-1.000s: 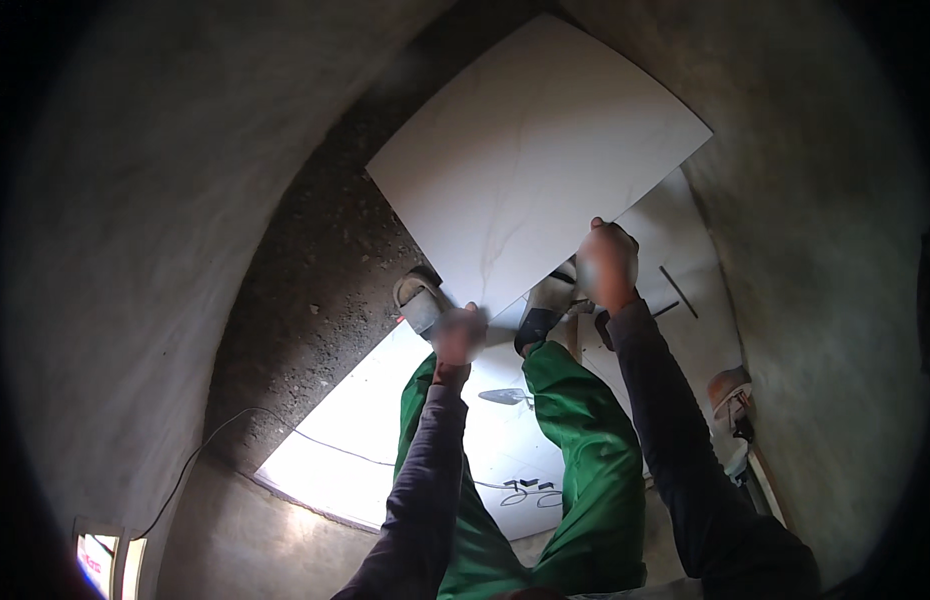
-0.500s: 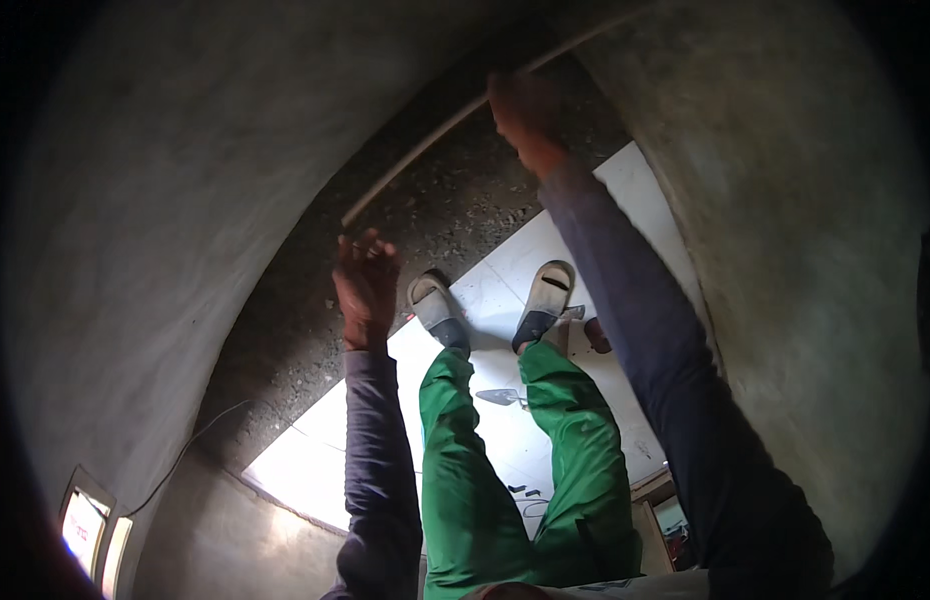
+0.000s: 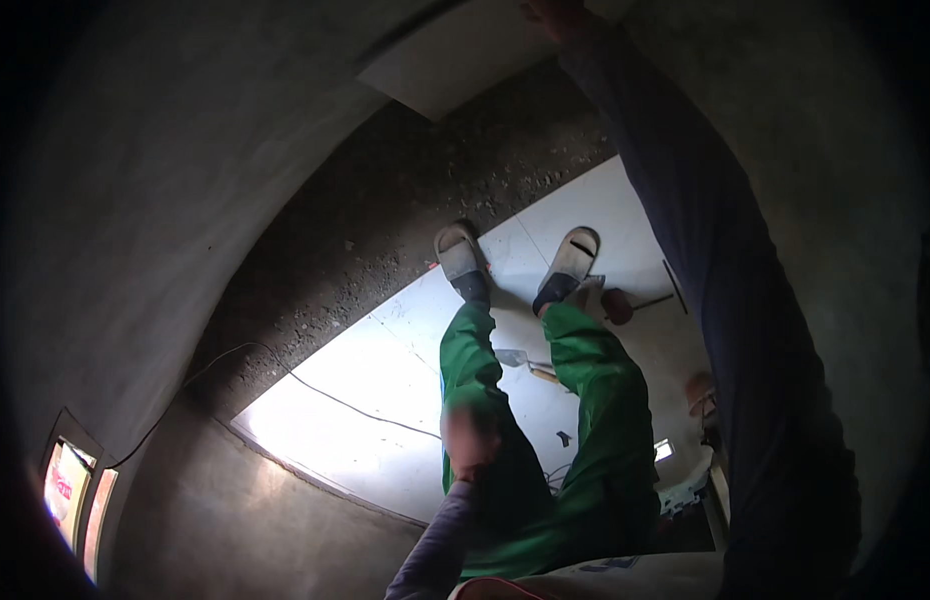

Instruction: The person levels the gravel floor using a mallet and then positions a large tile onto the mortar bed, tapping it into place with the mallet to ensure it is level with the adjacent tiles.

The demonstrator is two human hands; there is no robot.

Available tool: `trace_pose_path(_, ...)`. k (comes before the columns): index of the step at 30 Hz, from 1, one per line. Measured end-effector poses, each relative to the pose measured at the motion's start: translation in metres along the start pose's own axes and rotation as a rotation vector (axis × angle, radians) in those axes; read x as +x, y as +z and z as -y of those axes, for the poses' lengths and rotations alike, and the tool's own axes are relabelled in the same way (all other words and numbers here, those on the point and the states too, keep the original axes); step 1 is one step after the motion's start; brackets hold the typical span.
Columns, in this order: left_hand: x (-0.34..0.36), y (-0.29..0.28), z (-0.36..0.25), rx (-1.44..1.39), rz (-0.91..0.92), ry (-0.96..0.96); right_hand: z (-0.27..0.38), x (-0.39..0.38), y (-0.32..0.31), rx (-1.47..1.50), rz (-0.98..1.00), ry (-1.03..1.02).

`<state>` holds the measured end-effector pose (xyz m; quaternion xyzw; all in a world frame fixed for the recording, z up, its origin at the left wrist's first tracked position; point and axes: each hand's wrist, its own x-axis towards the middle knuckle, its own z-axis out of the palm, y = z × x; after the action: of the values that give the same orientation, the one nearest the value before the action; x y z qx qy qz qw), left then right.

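Observation:
A flat, pale floor tile (image 3: 455, 60) is tilted up at the top of the picture, partly cut off by the frame. My right hand (image 3: 555, 14) is at its right edge, arm stretched far out, fingers closed on it as far as they show. My left hand (image 3: 472, 437) is low over my left thigh, away from the tile and smeared by motion, so its fingers cannot be read. Below the tile lies a strip of dark, rough ground (image 3: 405, 200) with loose grit. White tiled floor (image 3: 385, 360) borders it, my sandalled feet near the joint.
Between my legs lies a pointed trowel (image 3: 511, 357). Right of my foot are a mallet (image 3: 617, 306) with a dark head and a hammer-like tool (image 3: 592, 283). A thin cable (image 3: 325, 392) crosses the floor. Grey plastered walls (image 3: 135, 220) close in on both sides.
The tile, seen edge-on before, now shows its broad face at the top. My right hand has moved farther out; my left hand has dropped from near the tile to my thigh.

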<state>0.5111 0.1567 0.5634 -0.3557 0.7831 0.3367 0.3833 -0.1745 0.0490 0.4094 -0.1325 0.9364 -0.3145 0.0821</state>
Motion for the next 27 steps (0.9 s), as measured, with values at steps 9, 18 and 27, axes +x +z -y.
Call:
trace_pose_path(9,0.04,-0.017,0.001,0.297,0.002,-0.231,-0.113,-0.229,0.015,-0.125,0.231,0.199)
trace_pose_path(18,0.076,-0.076,0.045,0.14,0.013,-0.05,-0.138,-0.726,-0.146,-0.401,0.568,0.684)
trace_pose_path(27,0.065,-0.096,0.005,0.709,0.272,-0.024,0.027,-0.958,-0.147,-0.024,0.701,1.144)
